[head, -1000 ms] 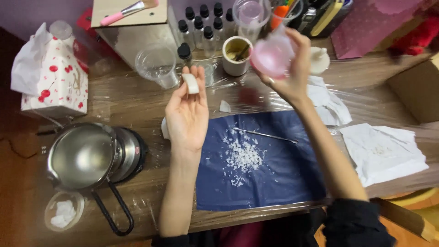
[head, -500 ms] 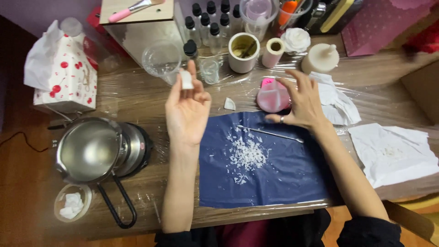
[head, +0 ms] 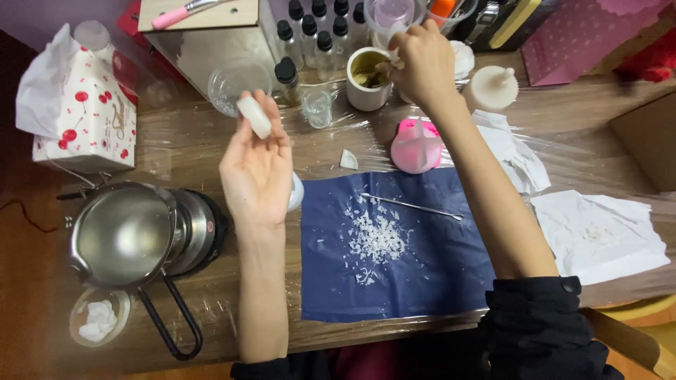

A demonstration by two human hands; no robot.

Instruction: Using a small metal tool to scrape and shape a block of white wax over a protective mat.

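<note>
White wax piece (head: 254, 117) sits pinched in the left hand's (head: 257, 172) fingertip grip, palm up above the tabletop (head: 176, 151), while the right hand (head: 421, 62) closes on a stick in the cup (head: 367, 79).

A: Left hand (head: 257, 172). Pose?

B: Raised, palm up and facing the camera. Forearm bare, running straight up from the lower edge of the view, wrist roughly in line with it. Fingers together and slightly curled, tips pinched closed at the top of the hand.

A: Right hand (head: 420, 65)?

B: Reached far forward, back of the hand to the camera. Arm nearly full stretch, angled from the lower right toward upper centre. Dark sleeve pushed up near the elbow; forearm bare below that.

A: Right fingers?

B: Bent downward and bunched, knuckles up. Fingertips hidden under the hand, so the grip cannot be read.

A: Hands touching?

B: No. Well apart, right well beyond left.
</note>
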